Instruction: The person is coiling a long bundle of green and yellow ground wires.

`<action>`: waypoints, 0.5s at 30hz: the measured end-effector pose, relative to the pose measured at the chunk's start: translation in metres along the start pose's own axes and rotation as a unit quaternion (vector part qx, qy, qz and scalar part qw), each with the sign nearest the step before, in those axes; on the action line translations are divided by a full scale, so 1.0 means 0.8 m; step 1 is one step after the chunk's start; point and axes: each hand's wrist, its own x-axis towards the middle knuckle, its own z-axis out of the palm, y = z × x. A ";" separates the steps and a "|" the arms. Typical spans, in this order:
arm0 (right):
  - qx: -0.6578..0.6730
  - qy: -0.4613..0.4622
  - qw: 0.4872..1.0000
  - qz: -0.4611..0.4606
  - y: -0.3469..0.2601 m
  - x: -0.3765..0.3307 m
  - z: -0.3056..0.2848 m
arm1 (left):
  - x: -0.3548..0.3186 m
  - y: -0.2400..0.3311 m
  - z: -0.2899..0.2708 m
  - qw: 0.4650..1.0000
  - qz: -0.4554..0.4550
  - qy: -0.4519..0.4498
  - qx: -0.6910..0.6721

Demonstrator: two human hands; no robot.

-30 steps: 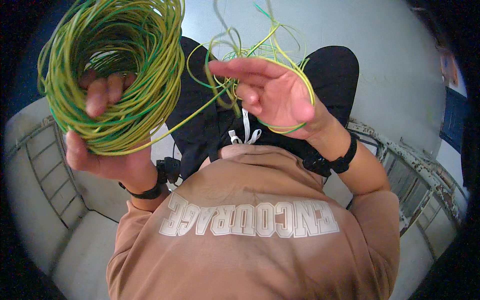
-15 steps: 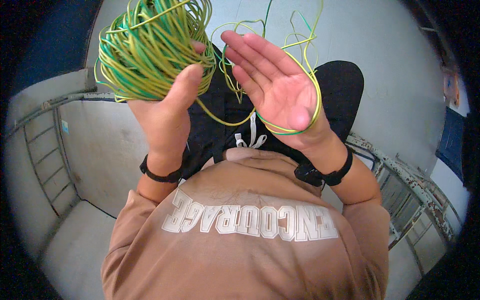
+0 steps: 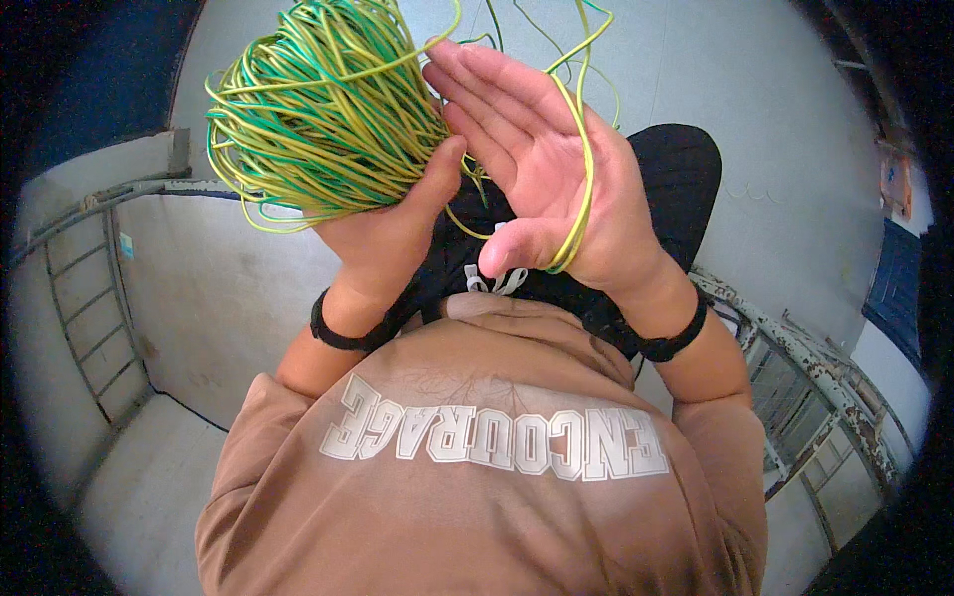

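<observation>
Green-yellow wire coil (image 3: 323, 119) gripped by left hand (image 3: 383, 233) fingers, right hand (image 3: 556, 179) fingers spread open, wire loop (image 3: 581, 169) across palm

A pale grey concrete floor (image 3: 785, 149) spreads out beyond the hands and to their right, evenly lit by daylight. Below and to the right of them runs a metal railing (image 3: 825, 382) with flaking, rusty white paint, and a dark blue panel (image 3: 899, 288) stands at the far right edge. To the left of the hands a grey metal frame with rungs (image 3: 84, 298) lines a stained whitish wall (image 3: 214, 288), with deep shadow in the upper corner above it.
</observation>
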 end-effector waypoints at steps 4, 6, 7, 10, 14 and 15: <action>-0.233 -0.044 0.970 -0.048 0.000 -0.006 0.004 | -0.009 -0.011 0.006 1.000 -0.002 -0.001 -0.005; -0.371 -0.007 0.928 0.013 -0.004 -0.008 0.017 | -0.016 -0.012 0.000 0.998 -0.031 -0.049 -0.021; -0.405 0.032 0.912 0.059 0.002 -0.006 0.023 | -0.020 -0.013 -0.004 0.996 -0.035 -0.082 -0.015; -0.389 0.063 0.918 0.051 0.022 -0.006 0.019 | -0.031 -0.014 -0.018 0.984 -0.005 -0.171 0.041; -0.420 0.108 0.901 0.014 0.020 -0.011 0.017 | -0.029 -0.021 -0.020 0.955 0.077 -0.252 0.135; -0.407 0.130 0.904 0.013 0.020 -0.011 0.014 | -0.029 -0.022 -0.020 0.949 0.079 -0.274 0.137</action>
